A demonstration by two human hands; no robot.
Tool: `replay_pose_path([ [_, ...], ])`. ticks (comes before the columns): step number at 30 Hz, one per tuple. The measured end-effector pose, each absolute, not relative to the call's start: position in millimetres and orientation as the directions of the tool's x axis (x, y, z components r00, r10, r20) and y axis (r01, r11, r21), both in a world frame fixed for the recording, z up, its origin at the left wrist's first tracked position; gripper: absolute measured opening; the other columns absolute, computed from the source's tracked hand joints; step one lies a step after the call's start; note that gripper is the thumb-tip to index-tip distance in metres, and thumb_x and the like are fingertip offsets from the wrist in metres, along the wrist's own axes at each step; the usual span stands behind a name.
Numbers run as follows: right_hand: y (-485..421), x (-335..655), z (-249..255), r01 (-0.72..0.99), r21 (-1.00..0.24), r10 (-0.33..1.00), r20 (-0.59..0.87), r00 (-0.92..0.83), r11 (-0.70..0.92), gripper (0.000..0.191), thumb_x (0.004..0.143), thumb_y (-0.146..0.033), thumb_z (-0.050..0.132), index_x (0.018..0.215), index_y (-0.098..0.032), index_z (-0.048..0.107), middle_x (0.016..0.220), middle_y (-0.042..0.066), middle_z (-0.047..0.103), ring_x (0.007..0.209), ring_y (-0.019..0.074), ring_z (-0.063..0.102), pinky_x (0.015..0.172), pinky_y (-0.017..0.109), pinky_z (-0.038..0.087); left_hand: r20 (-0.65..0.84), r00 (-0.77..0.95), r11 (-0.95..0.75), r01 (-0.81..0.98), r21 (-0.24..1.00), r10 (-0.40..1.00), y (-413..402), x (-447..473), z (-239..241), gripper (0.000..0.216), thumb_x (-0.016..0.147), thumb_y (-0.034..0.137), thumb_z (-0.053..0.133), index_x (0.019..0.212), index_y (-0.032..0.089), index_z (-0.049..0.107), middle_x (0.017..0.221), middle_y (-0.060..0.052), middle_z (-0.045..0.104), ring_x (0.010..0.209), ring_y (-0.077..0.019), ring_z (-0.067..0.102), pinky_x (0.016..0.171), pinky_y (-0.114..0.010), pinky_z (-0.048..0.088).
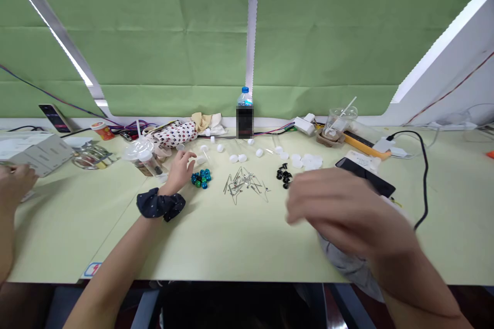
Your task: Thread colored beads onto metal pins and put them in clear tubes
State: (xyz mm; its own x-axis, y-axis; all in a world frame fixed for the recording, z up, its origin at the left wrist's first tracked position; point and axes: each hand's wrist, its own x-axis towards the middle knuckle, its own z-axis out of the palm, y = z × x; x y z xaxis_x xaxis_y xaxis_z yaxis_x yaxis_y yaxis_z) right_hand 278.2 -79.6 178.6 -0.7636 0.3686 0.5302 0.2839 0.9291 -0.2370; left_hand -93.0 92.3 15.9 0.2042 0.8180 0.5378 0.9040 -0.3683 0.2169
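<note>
My left hand (179,170), with a dark scrunchie (160,205) round its wrist, has its fingers apart just left of a pile of shiny blue-green balls (201,179). Nothing shows between those fingers. Over the right part of the table, my right hand (339,211) is smeared by motion with its fingers bent down; what it may hold is hidden. Thin bent metal wires (243,183) lie heaped between both hands. Small black mushroom-shaped pieces (284,176) lie beyond my right fingertips. White round caps (233,158) and flat white discs (307,161) are scattered behind.
At the far left another person's hand (17,182) touches a white box (38,151). Lidded plastic cups (139,150) stand left, a bottle (245,113) at the back. A phone (365,177) and black cable (424,180) lie right.
</note>
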Motion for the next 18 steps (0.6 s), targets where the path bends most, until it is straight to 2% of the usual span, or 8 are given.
replay_pose_path([
  [3, -21, 253, 142, 0.455, -0.354, 0.561, 0.311, -0.767, 0.817, 0.03, 0.081, -0.003, 0.039, 0.09, -0.02, 0.062, 0.083, 0.002, 0.065, 0.075, 0.0134, 0.058, 0.067, 0.026, 0.041, 0.519, 0.32, -0.526, 0.789, 0.317, 0.793, 74, -83, 21, 0.018, 0.086, 0.032, 0.048, 0.088, 0.019, 0.059, 0.089, -0.006, 0.057, 0.086, -0.0205, 0.053, 0.081, -0.034, 0.042],
  [6, 18, 240, 83, 0.667, -0.351, 0.748, 0.197, -0.633, 0.657, 0.026, 0.08, -0.005, 0.043, 0.085, -0.018, 0.065, 0.083, 0.004, 0.067, 0.075, 0.0151, 0.059, 0.065, 0.025, 0.038, 0.463, 0.42, -0.594, 0.729, 0.34, 0.781, 59, -82, 22, 0.023, 0.077, 0.042, 0.061, 0.081, 0.02, 0.062, 0.084, -0.004, 0.06, 0.083, -0.0208, 0.051, 0.079, -0.033, 0.04],
  [8, 32, 235, 48, 0.731, -0.336, 0.802, 0.171, -0.572, 0.593, 0.022, 0.081, -0.008, 0.046, 0.085, -0.018, 0.065, 0.087, 0.005, 0.066, 0.079, 0.0163, 0.059, 0.066, 0.025, 0.038, 0.428, 0.462, -0.61, 0.721, 0.329, 0.777, 55, -85, 20, 0.028, 0.07, 0.047, 0.067, 0.08, 0.02, 0.064, 0.083, -0.004, 0.06, 0.083, -0.0214, 0.051, 0.076, -0.033, 0.04],
  [12, 37, 229, 12, 0.737, -0.317, 0.802, 0.198, -0.564, 0.597, 0.016, 0.082, -0.012, 0.05, 0.088, -0.018, 0.064, 0.088, 0.005, 0.064, 0.079, 0.0161, 0.058, 0.068, 0.025, 0.037, 0.402, 0.49, -0.615, 0.733, 0.291, 0.773, 55, -94, 12, 0.032, 0.066, 0.05, 0.07, 0.081, 0.022, 0.067, 0.086, -0.005, 0.06, 0.084, -0.0223, 0.05, 0.077, -0.034, 0.039],
  [18, 30, 217, 2, 0.629, -0.364, 0.723, 0.256, -0.642, 0.687, 0.015, 0.087, -0.013, 0.052, 0.096, -0.019, 0.062, 0.096, 0.006, 0.059, 0.093, 0.0173, 0.056, 0.079, 0.029, 0.037, 0.39, 0.476, -0.597, 0.746, 0.295, 0.788, 57, -92, 6, 0.026, 0.07, 0.046, 0.067, 0.081, 0.022, 0.069, 0.086, -0.006, 0.061, 0.085, -0.0229, 0.05, 0.077, -0.036, 0.039],
])
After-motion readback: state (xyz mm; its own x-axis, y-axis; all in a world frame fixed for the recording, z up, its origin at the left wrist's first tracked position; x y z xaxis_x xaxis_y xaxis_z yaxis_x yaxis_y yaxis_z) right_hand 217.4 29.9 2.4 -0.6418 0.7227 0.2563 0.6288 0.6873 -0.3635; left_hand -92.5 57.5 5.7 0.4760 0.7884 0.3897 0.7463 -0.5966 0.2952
